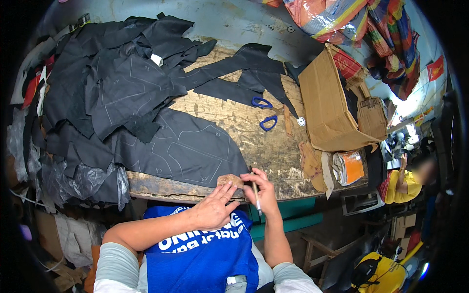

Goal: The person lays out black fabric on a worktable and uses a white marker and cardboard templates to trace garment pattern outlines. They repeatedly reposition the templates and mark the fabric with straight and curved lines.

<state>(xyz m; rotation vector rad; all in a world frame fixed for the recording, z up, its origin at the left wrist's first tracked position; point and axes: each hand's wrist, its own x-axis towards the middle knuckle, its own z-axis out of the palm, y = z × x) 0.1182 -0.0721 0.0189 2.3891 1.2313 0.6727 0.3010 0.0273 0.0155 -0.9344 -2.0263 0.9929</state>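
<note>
Head view, which I follow from a distance: a worn wooden counter fills the middle, running left to right. On its left side I see a large heap of black cloth, creased and overlapping. Toward the right end stands an open cardboard box, tilted, its flaps spread. Between the heap and the near edge lies a flatter black cloth piece with pale outlines drawn across it. The left hand comes in over the near edge, its fingers fairly straight and a little apart, not curled around anything — their tips rest on a small brown template. Just beside it is the right hand, its fingers closed around a slim pen. Farther back, near the box, scissors with blue handles lie on bare wood. That brown template sits at the near right corner of the marked cloth. Slimmest of all, the pen slants steeply in the right hand — whether it touches the cloth, I cannot tell.
</note>
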